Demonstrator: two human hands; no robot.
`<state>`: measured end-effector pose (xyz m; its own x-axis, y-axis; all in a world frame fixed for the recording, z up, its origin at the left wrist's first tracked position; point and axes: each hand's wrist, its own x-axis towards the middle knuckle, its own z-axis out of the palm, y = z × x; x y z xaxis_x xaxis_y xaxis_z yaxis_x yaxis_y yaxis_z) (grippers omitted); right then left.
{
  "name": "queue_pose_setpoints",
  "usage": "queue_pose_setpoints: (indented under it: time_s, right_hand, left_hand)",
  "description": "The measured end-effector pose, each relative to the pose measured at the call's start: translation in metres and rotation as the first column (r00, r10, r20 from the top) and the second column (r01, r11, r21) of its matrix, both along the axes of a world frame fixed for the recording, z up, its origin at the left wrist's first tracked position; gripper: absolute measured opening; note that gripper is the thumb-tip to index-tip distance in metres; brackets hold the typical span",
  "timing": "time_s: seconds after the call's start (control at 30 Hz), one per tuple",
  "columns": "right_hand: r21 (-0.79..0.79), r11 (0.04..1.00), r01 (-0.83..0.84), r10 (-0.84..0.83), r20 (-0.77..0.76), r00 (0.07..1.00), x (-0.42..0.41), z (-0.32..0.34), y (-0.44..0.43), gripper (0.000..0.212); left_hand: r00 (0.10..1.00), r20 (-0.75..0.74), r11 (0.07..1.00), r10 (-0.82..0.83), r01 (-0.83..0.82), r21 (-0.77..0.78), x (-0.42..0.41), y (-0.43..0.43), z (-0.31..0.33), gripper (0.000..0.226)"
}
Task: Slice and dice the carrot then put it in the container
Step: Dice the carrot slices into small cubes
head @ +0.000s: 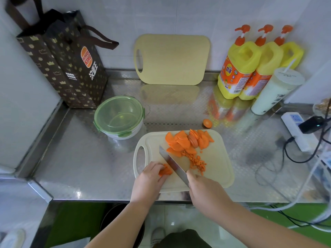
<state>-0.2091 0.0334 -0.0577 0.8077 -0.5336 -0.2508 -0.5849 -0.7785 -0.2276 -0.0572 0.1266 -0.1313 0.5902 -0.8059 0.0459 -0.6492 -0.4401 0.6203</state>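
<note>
knife (pixel 171 165) of smooth steel beside thin carrot slices (pixel 166 171)

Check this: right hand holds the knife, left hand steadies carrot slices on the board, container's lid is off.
Wrong: the head view shows the green lid on the container. Correct: knife in right hand, left hand on carrot slices.

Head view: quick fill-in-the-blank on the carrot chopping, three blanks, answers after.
1. The right hand grips the ____, its blade over the near cutting board.
2. The left hand holds carrot slices left of the blade; the container has its green ____ on.
3. By the wall stand ____ yellow pump bottles.
Missing: knife; lid; three.
</note>
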Motion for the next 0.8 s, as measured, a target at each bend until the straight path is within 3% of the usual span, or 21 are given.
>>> queue_pose_setpoints:
  time_s: [0.2, 0.4, 0.6, 0.8]
  right_hand:
    - [-0.004, 1.000, -0.019, 0.019, -0.069, 0.997, -0.001, -0.001, 0.009, 0.039]
    - [0.000, 1.000, -0.020, 0.020, -0.096, 0.995, 0.002, 0.000, 0.012, 0.041]
    - [0.029, 0.999, -0.027, 0.031, -0.137, 0.990, 0.008, -0.006, 0.012, 0.041]
    - [0.029, 1.000, 0.012, -0.009, -0.098, 0.995, 0.009, -0.013, 0.005, 0.042]
  left_hand:
    - [1.000, 0.029, 0.998, -0.007, 0.005, 0.067, 0.000, 0.001, 0.005, 0.030]
    - [0.999, 0.045, 0.999, 0.004, -0.007, 0.054, 0.000, -0.002, -0.004, 0.019]
    - [0.999, 0.049, 0.993, -0.004, -0.002, 0.117, 0.002, -0.004, -0.006, 0.023]
    - [0.998, 0.066, 0.996, 0.000, -0.006, 0.091, 0.000, -0.005, -0.006, 0.018]
